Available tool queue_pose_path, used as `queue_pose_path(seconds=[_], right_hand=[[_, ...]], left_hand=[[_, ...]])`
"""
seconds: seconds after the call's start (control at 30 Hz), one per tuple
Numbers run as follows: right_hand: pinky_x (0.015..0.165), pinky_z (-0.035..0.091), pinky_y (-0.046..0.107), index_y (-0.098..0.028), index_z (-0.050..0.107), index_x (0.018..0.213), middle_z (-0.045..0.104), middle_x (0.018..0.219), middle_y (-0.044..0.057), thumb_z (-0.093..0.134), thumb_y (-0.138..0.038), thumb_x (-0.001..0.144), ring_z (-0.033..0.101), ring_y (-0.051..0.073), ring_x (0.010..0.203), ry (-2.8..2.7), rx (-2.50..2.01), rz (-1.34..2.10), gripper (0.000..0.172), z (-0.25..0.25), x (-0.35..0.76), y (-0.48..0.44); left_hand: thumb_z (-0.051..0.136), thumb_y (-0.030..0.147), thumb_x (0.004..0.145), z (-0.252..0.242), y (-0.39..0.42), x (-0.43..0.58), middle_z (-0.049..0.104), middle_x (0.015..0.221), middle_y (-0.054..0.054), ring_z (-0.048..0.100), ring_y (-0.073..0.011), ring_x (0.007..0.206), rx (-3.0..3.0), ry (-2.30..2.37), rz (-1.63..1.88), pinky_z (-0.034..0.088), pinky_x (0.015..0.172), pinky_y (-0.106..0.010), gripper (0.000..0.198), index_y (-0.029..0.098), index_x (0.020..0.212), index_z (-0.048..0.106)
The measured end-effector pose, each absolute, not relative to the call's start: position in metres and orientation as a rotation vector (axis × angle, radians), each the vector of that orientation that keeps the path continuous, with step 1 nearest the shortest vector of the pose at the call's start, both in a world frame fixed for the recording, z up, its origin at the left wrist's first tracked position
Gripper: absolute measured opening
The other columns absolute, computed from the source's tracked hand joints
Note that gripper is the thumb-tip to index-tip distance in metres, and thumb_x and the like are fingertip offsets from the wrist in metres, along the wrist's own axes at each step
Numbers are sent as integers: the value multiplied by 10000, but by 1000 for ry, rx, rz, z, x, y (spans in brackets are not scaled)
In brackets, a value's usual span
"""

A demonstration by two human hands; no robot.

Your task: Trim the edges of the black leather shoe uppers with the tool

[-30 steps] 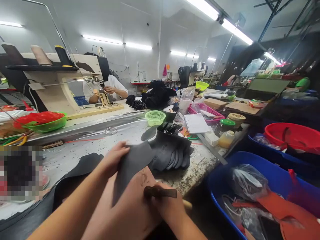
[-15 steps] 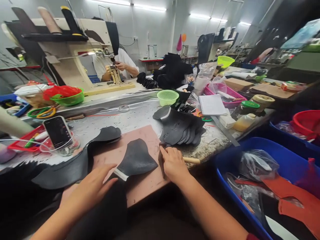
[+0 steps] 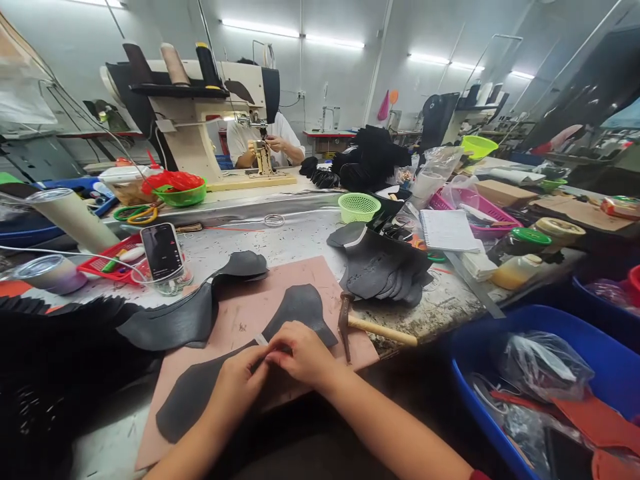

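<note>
Black leather piece lies flat on the pink cutting board at the near edge of the worktable, running from the board's middle down toward its left corner. Both the left hand and the right hand pinch its narrow middle with their fingertips, touching each other, beside a small white strip. A wooden-handled hammer rests just right of the hands, with a stack of leather cutouts behind it

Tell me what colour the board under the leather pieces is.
The board is dusty pink, best seen in the head view.
</note>
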State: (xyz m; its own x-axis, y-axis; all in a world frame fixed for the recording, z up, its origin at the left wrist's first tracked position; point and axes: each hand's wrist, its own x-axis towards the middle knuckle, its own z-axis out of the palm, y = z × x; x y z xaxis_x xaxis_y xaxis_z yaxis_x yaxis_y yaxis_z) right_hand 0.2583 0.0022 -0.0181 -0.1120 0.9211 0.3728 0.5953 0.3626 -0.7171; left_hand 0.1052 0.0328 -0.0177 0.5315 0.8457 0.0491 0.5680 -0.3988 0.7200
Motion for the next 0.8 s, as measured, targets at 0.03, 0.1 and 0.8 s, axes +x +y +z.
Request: queue_pose_path(seconds=[0.03,0.1,0.8], right_hand=[[687,400,219,-191,627,729,600,705,-19,662,-163,703,520,115,719,-1798,-1336,523,52,-17,257,0],[682,402,220,-195,627,743,605,722,-17,654,-161,708,525,116,722,-1784,-1352,559,55,-16,255,-4],[667,402,233,-204,650,660,607,665,-15,586,-133,721,546,118,683,-1659,-1462,754,113,0,256,-12]], left_hand=[[437,367,736,-17,32,103,700,825,-16,632,-202,778,2068,1139,546,480,704,-275,263,235,796,655],[476,384,713,-18,29,99,702,779,-14,637,-201,744,1960,1159,562,481,681,-279,227,225,789,620],[550,383,633,-22,17,98,588,549,59,538,-129,504,1567,1213,674,380,510,-229,360,208,915,411]])
